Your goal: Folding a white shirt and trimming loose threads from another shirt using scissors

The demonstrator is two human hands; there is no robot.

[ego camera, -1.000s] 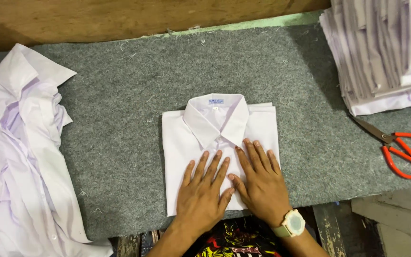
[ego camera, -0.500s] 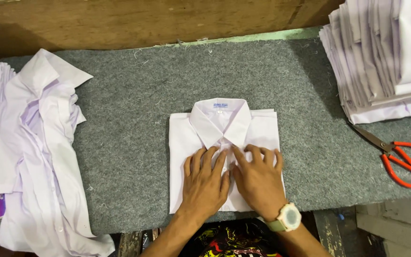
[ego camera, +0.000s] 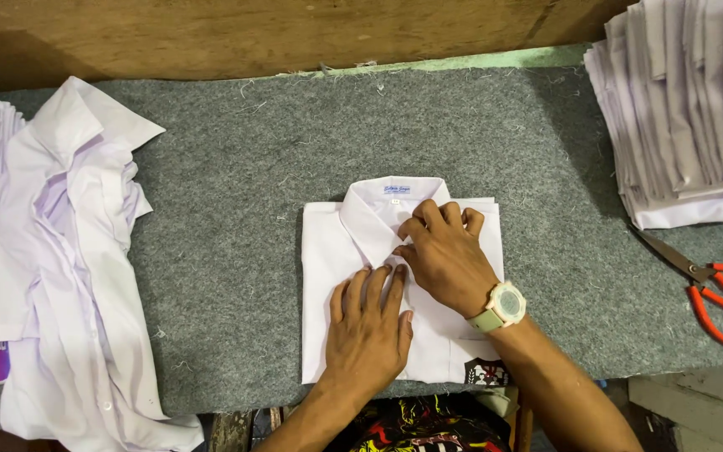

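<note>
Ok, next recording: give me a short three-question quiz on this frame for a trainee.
1. True or false: the left hand lies flat on the folded white shirt.
2. Which part of the shirt do the right hand fingers touch? A) the collar B) the bottom hem C) a sleeve cuff
3. Fill in: the orange-handled scissors lie on the grey felt mat just below the ____ of folded shirts.

Key: 1 true; 2 A; 3 stack.
</note>
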